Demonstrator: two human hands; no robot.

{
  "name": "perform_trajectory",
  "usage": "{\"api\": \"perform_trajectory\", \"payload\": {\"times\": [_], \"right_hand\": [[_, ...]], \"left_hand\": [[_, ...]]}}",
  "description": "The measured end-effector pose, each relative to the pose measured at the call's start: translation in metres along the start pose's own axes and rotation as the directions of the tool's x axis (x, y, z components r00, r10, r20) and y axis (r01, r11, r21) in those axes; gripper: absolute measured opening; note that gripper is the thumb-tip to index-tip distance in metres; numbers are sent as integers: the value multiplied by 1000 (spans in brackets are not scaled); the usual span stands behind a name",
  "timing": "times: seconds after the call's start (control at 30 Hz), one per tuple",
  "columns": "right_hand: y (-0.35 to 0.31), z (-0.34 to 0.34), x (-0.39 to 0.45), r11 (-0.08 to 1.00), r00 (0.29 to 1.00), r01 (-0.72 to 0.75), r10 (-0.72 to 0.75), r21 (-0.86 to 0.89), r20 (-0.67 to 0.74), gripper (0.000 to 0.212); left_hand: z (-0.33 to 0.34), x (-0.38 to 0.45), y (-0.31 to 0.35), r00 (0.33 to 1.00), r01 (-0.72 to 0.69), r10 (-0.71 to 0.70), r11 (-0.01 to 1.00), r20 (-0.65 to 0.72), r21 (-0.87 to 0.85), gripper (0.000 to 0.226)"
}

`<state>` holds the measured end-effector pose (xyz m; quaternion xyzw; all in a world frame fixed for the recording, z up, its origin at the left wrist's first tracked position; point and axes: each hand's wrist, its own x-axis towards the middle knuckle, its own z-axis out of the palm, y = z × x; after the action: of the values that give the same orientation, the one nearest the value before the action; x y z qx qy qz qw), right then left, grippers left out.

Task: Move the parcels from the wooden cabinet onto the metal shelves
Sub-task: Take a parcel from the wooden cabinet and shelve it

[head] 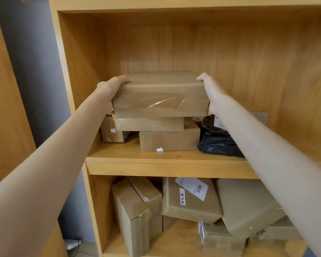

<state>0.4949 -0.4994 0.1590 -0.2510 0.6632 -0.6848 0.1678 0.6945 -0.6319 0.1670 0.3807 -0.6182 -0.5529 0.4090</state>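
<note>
Wooden cabinet (167,168) honey-yellow with visible grain; parcels in it plain kraft brown, top box (159,95) with glossy clear tape, black poly bag (218,143) right of it, white barcode label (192,188) on lower-shelf box (190,199), grey wall (35,71) left of cabinet.

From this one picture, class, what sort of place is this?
Probably a parcel storeroom or mailroom: a wooden cabinet crammed with taped cardboard parcels, one bearing a shipping label.

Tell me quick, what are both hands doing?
Left hand: holding the left end of the top box.
Right hand: holding the right end of the same box.
</note>
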Motion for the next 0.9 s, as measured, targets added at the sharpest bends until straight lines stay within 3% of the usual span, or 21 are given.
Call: {"api": "perform_trajectory", "payload": {"times": [0.13, 0.4, 0.47, 0.6, 0.73, 0.9], "right_hand": [[3, -17, -27, 1000, 999, 7, -8, 6, 37, 59], [21, -67, -88, 992, 993, -15, -1, 128, 121, 61], [29, -81, -109, 985, 991, -46, 24, 167, 134, 52], [47, -106, -145, 966, 973, -143, 98, 217, 207, 15], [62, -127, -171, 937, 948, -221, 142, 269, 284, 10], [70, -144, -191, 944, 939, -247, 176, 221, 295, 20]], "left_hand": [[-1, -34, -4, 1000, -26, 25, 999, -18, -42, 51], [6, -108, -26, 993, -92, 86, 993, -76, -77, 47], [7, -124, -41, 992, -99, 94, 993, -82, -59, 52], [10, -153, -77, 993, -106, 103, 993, -63, -42, 52], [10, -178, -102, 991, -132, 130, 990, -41, -43, 54], [8, -195, -108, 984, -175, 175, 984, 13, -46, 51]]}}
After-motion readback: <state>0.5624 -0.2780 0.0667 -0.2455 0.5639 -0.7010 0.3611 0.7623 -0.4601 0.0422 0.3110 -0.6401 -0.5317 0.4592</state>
